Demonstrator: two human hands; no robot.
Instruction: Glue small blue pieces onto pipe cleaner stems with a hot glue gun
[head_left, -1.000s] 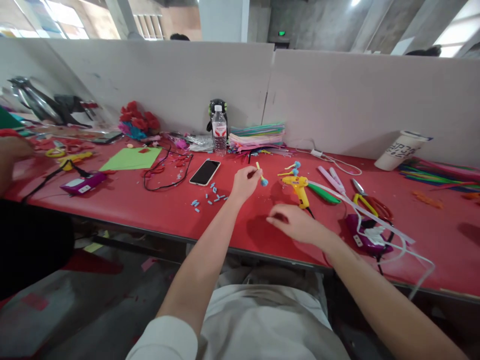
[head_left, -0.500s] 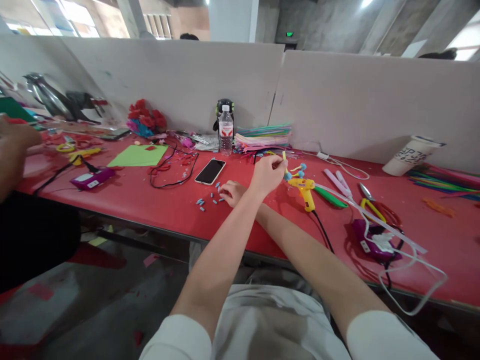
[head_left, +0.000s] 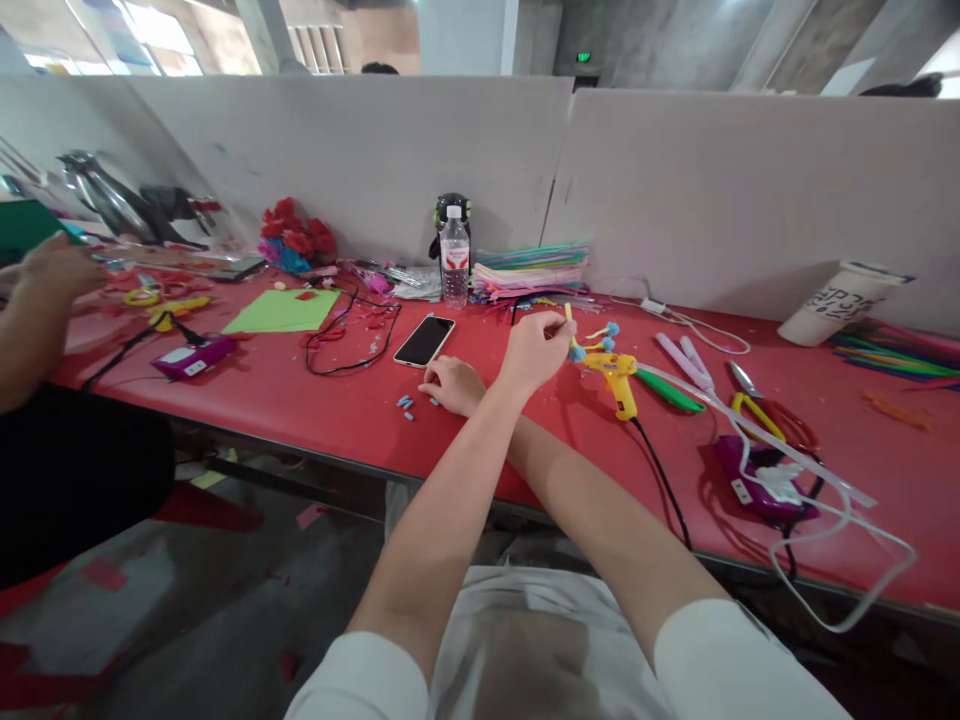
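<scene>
My arms cross over the red table (head_left: 360, 410). My left hand (head_left: 538, 345) is closed on a short yellow stick (head_left: 568, 314), held upright by the fingertips; a fuzzy blue tuft (head_left: 577, 353) shows just under it. Below and left, my right hand (head_left: 454, 385) rests low over the tabletop, its fingers loosely bent and a little apart. Several small blue pieces (head_left: 406, 403) lie beside its fingertips, and part of that spot is hidden under the hand. A yellow glue gun (head_left: 616, 378) lies right of my left hand, near yellow sticks with blue tufts (head_left: 602, 344).
A phone (head_left: 424, 341) and a water bottle (head_left: 454, 262) are beyond my right hand. Pipe cleaners (head_left: 532, 270) are piled at the back. Rightward are a green-handled tool (head_left: 670, 392), scissors (head_left: 759, 415), a purple power strip (head_left: 757, 480) and a cup (head_left: 836, 305). Another person's hand (head_left: 60, 268) is at far left.
My right hand has moved left over the blue pieces, and fewer of them show. My left hand keeps its hold on the yellow stick. The other person's hand has shifted right.
</scene>
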